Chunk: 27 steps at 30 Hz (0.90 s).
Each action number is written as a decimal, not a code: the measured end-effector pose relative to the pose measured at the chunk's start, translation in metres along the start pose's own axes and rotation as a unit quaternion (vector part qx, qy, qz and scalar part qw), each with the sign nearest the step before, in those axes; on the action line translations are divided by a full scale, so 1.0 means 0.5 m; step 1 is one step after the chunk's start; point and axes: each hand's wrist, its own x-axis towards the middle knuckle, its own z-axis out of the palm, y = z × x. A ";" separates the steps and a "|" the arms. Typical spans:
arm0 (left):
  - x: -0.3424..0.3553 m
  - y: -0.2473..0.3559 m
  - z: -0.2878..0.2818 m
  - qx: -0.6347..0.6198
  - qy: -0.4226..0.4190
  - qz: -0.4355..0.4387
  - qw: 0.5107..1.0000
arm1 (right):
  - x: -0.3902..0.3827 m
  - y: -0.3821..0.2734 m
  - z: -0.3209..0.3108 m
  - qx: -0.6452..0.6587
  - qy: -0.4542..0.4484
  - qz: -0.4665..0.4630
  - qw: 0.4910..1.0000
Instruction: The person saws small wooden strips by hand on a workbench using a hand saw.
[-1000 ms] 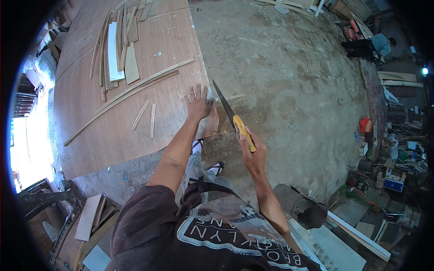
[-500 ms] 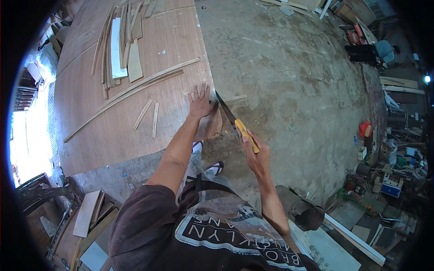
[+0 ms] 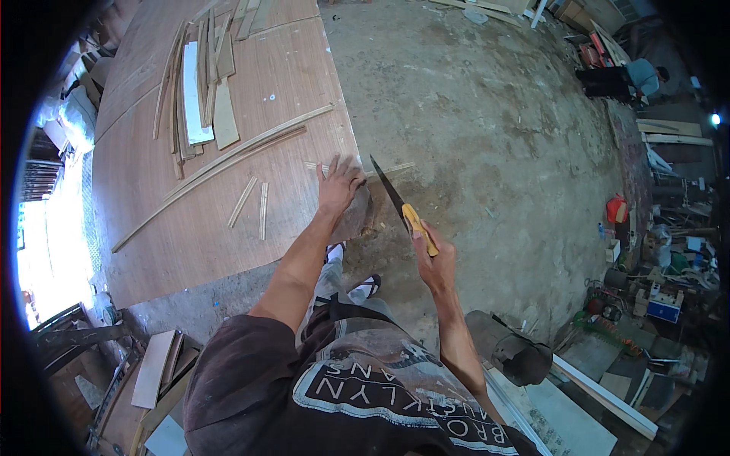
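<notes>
My left hand (image 3: 338,188) lies with its fingers spread over a thin wooden strip (image 3: 390,169), pressing it on the table's right edge. One short end of the strip shows left of the fingers; the other sticks out past the edge. My right hand (image 3: 437,258) is closed around the yellow handle of a handsaw (image 3: 394,190). The dark blade points up and left, its tip just right of the table edge, below the strip and apart from it. Two short cut strips (image 3: 252,204) and two long, thin strips (image 3: 228,162) lie left of my left hand.
A pile of wooden slats and one white board (image 3: 196,95) covers the far part of the brown wooden table (image 3: 175,251). Concrete floor (image 3: 494,152) spreads to the right. A dark bucket-like container (image 3: 521,357) stands near my right forearm. Another person (image 3: 642,77) is at the far right.
The saw has moved slightly down and right, and its blade has come away from the strip and table edge. My left hand's fingers have shifted a little toward the edge.
</notes>
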 end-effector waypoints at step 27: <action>0.018 0.046 0.031 -0.102 0.027 -0.080 0.991 | -0.140 0.036 -0.028 -0.017 0.072 -0.018 0.997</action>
